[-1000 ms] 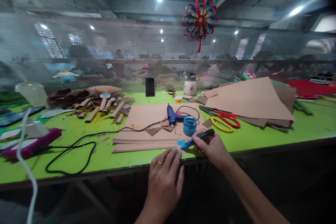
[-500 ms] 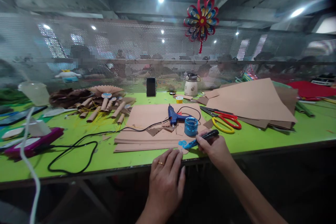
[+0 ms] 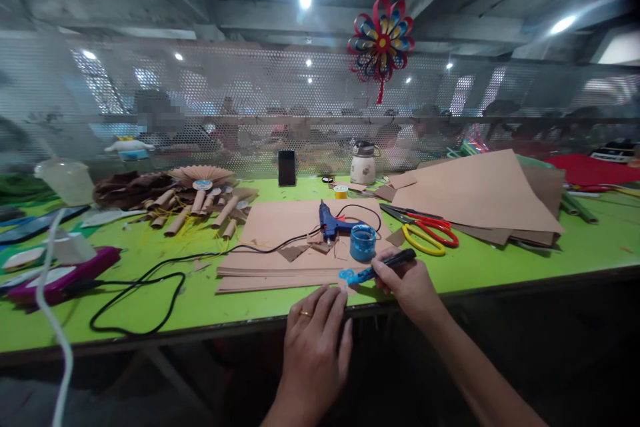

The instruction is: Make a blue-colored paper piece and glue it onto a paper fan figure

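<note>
My right hand (image 3: 407,283) is closed on a black-handled brush (image 3: 387,264) whose blue tip touches a small blue-painted piece (image 3: 347,275) at the near edge of a stack of brown card sheets (image 3: 280,233). My left hand (image 3: 316,333), with a ring on one finger, lies flat at the table's front edge, fingers stretched, fingertips at the card just beside the painted piece. A small pot of blue paint (image 3: 363,242) stands just beyond the brush. A blue glue gun (image 3: 330,221) lies on the card behind the pot.
Red-and-yellow scissors (image 3: 425,230) lie right of the pot, beside large brown sheets (image 3: 480,193). A black cord (image 3: 145,287) loops across the green table (image 3: 150,307). Rolled paper tubes (image 3: 195,203) and a paper fan sit at the left back. A mesh screen (image 3: 250,107) closes the far side.
The brush tip has shifted slightly over the blue piece. My left hand has stayed flat at the table edge. The view has barely moved.
</note>
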A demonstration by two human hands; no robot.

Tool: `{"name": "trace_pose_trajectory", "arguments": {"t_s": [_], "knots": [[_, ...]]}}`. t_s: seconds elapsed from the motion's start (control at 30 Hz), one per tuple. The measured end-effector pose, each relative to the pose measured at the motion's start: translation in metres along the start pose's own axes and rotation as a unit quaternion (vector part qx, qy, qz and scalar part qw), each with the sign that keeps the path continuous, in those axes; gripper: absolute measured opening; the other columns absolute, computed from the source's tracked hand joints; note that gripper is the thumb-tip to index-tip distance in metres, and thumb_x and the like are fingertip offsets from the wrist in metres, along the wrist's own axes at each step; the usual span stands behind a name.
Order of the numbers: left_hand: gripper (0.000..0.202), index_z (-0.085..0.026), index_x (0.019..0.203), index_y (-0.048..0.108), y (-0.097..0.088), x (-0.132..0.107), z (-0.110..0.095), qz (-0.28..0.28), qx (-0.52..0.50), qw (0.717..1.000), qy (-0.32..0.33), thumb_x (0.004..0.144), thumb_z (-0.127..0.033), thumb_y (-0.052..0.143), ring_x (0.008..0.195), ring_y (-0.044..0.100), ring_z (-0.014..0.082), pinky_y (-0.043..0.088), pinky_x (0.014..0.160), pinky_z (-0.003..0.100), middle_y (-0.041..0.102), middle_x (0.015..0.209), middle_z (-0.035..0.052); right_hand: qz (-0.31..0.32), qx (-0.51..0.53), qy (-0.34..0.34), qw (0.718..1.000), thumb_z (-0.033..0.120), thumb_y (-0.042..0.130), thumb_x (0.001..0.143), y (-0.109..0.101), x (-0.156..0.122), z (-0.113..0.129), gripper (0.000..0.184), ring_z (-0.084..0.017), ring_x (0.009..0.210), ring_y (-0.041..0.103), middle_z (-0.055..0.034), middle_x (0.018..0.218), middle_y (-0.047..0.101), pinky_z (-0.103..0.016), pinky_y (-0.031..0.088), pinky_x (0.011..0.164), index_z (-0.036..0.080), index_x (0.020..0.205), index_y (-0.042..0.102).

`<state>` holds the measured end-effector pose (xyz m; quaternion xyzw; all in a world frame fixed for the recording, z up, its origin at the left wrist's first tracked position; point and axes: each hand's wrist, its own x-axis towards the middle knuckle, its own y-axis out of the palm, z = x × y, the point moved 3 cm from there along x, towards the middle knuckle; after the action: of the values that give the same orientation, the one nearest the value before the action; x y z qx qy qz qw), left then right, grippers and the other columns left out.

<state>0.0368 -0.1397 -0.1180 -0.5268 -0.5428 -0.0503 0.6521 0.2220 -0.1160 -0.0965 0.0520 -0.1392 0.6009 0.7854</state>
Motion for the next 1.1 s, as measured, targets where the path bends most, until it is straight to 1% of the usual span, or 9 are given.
{"name": "trace_pose_trajectory", "arguments": {"t_s": [0.07, 0.17, 0.33, 0.5, 0.67, 0.9, 0.97, 1.1], "knots": [[0.035, -0.019, 0.122, 0.058, 0.0002, 0.0002, -0.0002, 0.001, 0.0, 1.0, -0.002, 0.087, -0.017, 0.053, 0.111, 0.056, 0.0226, 0.036, 0.095, 0.038, 0.066, 0.118, 0.0063, 0.019, -0.013, -0.003, 1.0, 0.042, 0.065, 0.078, 0.0013, -0.0006, 0.0011, 0.025, -0.012, 0.047, 0.048, 0.0034, 0.053, 0.055, -0.024, 0.039, 0.049, 0.018, 0.076, 0.057], [0.035, -0.018, 0.121, 0.059, -0.0005, 0.0008, -0.0005, -0.003, 0.003, 1.0, 0.001, 0.087, -0.017, 0.053, 0.112, 0.056, 0.0221, 0.036, 0.095, 0.038, 0.065, 0.119, 0.0062, 0.02, -0.031, -0.01, 0.999, 0.04, 0.064, 0.08, 0.0027, -0.0019, 0.002, 0.023, -0.011, 0.049, 0.048, 0.004, 0.055, 0.054, -0.024, 0.039, 0.049, 0.018, 0.076, 0.057], [0.036, -0.021, 0.124, 0.057, -0.0021, 0.0015, -0.0007, 0.009, 0.016, 1.0, 0.014, 0.088, -0.018, 0.053, 0.116, 0.053, 0.0213, 0.034, 0.096, 0.036, 0.062, 0.127, 0.0029, 0.0, -0.055, -0.015, 0.998, 0.039, 0.061, 0.082, 0.0029, -0.0028, 0.001, 0.022, -0.011, 0.048, 0.046, 0.0049, 0.053, 0.051, -0.024, 0.038, 0.049, 0.018, 0.074, 0.056], [0.035, -0.02, 0.122, 0.058, -0.003, 0.002, -0.001, 0.012, 0.017, 1.0, 0.01, 0.088, -0.019, 0.051, 0.113, 0.054, 0.022, 0.034, 0.096, 0.037, 0.062, 0.127, 0.0018, -0.036, -0.059, -0.024, 0.997, 0.039, 0.061, 0.08, 0.0002, -0.0024, -0.0018, 0.022, -0.011, 0.048, 0.045, 0.0048, 0.054, 0.05, -0.025, 0.037, 0.049, 0.019, 0.073, 0.055], [0.035, -0.02, 0.122, 0.058, -0.0032, 0.0022, -0.0011, 0.006, 0.014, 1.0, 0.005, 0.088, -0.019, 0.051, 0.114, 0.053, 0.0218, 0.033, 0.097, 0.036, 0.061, 0.129, 0.001, -0.043, -0.053, -0.016, 0.998, 0.039, 0.061, 0.08, -0.0001, -0.003, -0.0035, 0.022, -0.011, 0.048, 0.043, 0.0054, 0.053, 0.049, -0.024, 0.036, 0.049, 0.019, 0.073, 0.054], [0.037, -0.02, 0.124, 0.057, -0.0005, -0.0012, 0.0009, -0.004, 0.007, 1.0, 0.006, 0.088, -0.02, 0.053, 0.114, 0.053, 0.0214, 0.033, 0.096, 0.036, 0.062, 0.128, 0.0014, -0.05, -0.059, -0.017, 0.997, 0.038, 0.061, 0.078, 0.0008, -0.0036, 0.0017, 0.022, -0.011, 0.046, 0.043, 0.0054, 0.052, 0.049, -0.023, 0.035, 0.047, 0.018, 0.071, 0.054], [0.038, -0.02, 0.125, 0.057, 0.0011, -0.003, 0.0018, 0.0, 0.004, 1.0, 0.005, 0.087, -0.02, 0.054, 0.115, 0.053, 0.0214, 0.033, 0.097, 0.037, 0.062, 0.128, 0.0017, -0.049, -0.058, -0.01, 0.997, 0.038, 0.061, 0.078, 0.001, -0.0036, 0.0015, 0.022, -0.011, 0.046, 0.043, 0.0054, 0.051, 0.049, -0.023, 0.034, 0.046, 0.018, 0.071, 0.054], [0.039, -0.02, 0.127, 0.055, 0.0034, -0.0044, 0.0028, 0.012, 0.0, 1.0, 0.001, 0.088, -0.021, 0.054, 0.116, 0.052, 0.0217, 0.033, 0.098, 0.038, 0.061, 0.13, 0.0013, -0.065, -0.029, -0.001, 0.997, 0.041, 0.063, 0.078, -0.0013, -0.0035, -0.0009, 0.024, -0.01, 0.045, 0.042, 0.0053, 0.05, 0.05, -0.023, 0.033, 0.046, 0.018, 0.073, 0.055]]}}
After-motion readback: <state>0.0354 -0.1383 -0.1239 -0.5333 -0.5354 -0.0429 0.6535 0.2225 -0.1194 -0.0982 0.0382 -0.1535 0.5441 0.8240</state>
